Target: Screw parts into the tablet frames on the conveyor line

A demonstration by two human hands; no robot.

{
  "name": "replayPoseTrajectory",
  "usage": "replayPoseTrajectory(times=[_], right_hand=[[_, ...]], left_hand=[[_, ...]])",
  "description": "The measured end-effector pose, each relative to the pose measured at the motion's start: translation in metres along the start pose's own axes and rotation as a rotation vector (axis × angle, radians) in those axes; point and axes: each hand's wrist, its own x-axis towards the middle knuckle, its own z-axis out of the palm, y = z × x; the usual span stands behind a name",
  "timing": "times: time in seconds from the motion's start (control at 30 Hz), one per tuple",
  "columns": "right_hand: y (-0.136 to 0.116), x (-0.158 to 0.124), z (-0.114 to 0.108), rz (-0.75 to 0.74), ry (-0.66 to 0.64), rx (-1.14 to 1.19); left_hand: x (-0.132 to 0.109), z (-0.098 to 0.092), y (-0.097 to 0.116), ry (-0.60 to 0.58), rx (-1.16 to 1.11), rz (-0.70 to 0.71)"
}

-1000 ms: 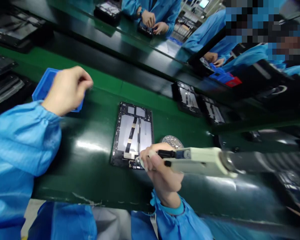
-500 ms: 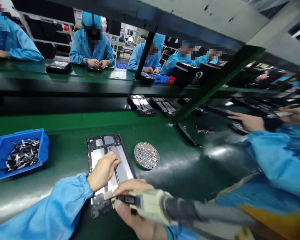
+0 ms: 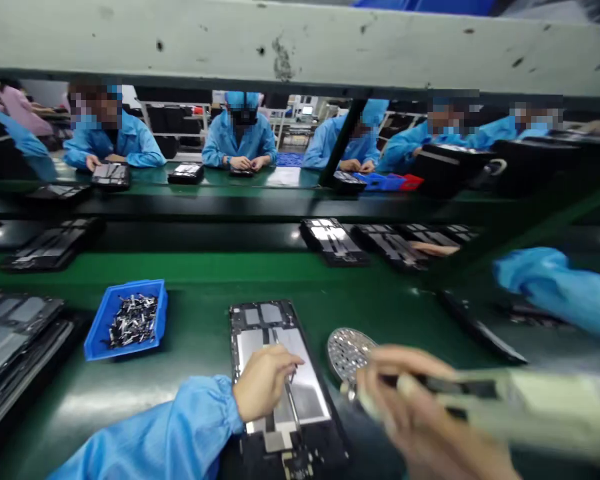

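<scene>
My left hand (image 3: 266,383) lies over an opened tablet (image 3: 313,363), its fingers pinched round slim metal tweezers (image 3: 293,405) that point down toward the tablet's near end. The tablet lies flat with its battery and boards bare. To the right of it, my right hand (image 3: 420,407) is wrapped round a pale electric screwdriver (image 3: 525,403), blurred by motion. The screwdriver's tip is at the near edge of a round metal screw dish (image 3: 349,350) full of small holes; whether it touches a screw, I cannot tell.
A blue bin (image 3: 93,333) of small metal and black parts stands at left. Stacked tablets (image 3: 10,347) lie at the far left. More opened tablets (image 3: 333,243) rest on the lane behind. A co-worker's sleeve (image 3: 560,287) reaches in at right, by a slanted green post (image 3: 525,220).
My right hand has carried the screwdriver from the tablet's near end over to the screw dish. My left hand stays over the tablet. The view has levelled and turned left.
</scene>
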Motion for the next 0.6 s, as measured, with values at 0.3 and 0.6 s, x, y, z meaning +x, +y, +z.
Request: replayPoseTrajectory(times=[0.3,0.6], right_hand=[[0.043,0.064,-0.007,-0.081,0.297,0.213],[0.059,0.057,-0.007,-0.001,0.279,0.153]], left_hand=[[0.026,-0.073,0.009,0.183,-0.295,-0.26],[0.051,-0.106,-0.019,0.38,-0.014,-0.336]])
